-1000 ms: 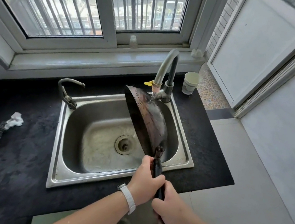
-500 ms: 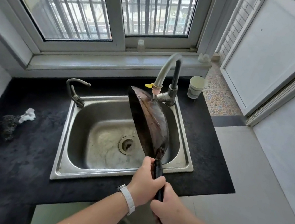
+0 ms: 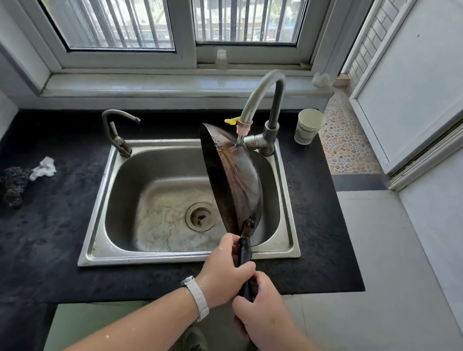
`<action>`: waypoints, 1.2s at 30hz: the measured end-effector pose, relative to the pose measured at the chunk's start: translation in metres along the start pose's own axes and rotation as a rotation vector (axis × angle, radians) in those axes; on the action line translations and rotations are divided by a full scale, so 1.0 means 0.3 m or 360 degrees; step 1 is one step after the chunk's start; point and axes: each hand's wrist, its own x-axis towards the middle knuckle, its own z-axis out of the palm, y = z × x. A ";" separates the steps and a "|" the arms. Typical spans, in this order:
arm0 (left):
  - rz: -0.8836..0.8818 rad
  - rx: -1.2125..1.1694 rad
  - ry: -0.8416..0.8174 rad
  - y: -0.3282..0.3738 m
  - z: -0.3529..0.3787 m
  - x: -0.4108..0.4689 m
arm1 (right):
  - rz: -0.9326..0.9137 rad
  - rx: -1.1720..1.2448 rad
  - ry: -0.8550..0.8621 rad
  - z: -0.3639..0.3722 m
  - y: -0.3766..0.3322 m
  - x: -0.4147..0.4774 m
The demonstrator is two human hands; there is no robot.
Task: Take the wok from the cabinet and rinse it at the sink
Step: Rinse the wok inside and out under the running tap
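Observation:
A dark, rust-stained wok (image 3: pixel 232 181) hangs tilted on its side over the steel sink (image 3: pixel 125 237), its outer bottom turned to the right. Its upper rim sits just under the spout of the tall faucet (image 3: pixel 262 101), where water hits the metal and runs down. Both hands grip the black handle: my left hand (image 3: pixel 223 269), with a white wristband, holds it nearest the pan, and my right hand (image 3: pixel 262 312) holds it just behind. The cabinet is out of view.
A paper cup (image 3: pixel 309 125) stands on the black counter (image 3: pixel 30 233) right of the faucet. A smaller tap (image 3: pixel 115 131) rises at the sink's back left corner. A steel scourer (image 3: pixel 10 187) and crumpled tissue (image 3: pixel 44 168) lie at the left. Window behind, tiled floor at the right.
The wok and both hands keep the same pose over the sink. The head camera has shifted a little, so more of the left counter shows.

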 end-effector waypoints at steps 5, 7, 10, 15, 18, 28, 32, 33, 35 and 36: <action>0.0040 0.0014 0.0022 -0.005 0.006 -0.003 | -0.0076 0.0038 0.0066 -0.004 0.012 -0.010; 0.0052 0.0014 0.0030 -0.002 0.007 -0.001 | -0.0111 0.0082 0.0078 -0.008 0.012 -0.011; 0.0054 0.0024 0.0024 0.004 0.005 -0.002 | -0.0126 0.0104 0.0081 -0.009 0.011 -0.009; 0.0039 0.0018 0.0035 0.009 0.003 -0.009 | -0.0146 0.0094 0.0074 -0.010 0.014 -0.005; 0.0025 0.0003 0.0068 0.010 -0.001 -0.009 | -0.0140 0.0082 0.0061 -0.012 0.012 0.002; -0.0065 -0.0103 0.0154 -0.015 -0.050 -0.021 | -0.0103 -0.0036 -0.0030 0.021 -0.006 0.042; -0.0116 -0.0198 0.0206 -0.031 -0.074 -0.026 | -0.0074 -0.0072 -0.0062 0.046 -0.023 0.057; -0.0125 -0.0236 0.0223 -0.033 -0.080 -0.028 | -0.0073 -0.0084 -0.0076 0.052 -0.029 0.060; -0.0149 -0.0326 0.0258 -0.042 -0.096 -0.028 | -0.0086 -0.0120 -0.0106 0.066 -0.045 0.070; -0.0157 -0.0371 0.0272 -0.046 -0.105 -0.027 | -0.0089 -0.0122 -0.0119 0.074 -0.054 0.076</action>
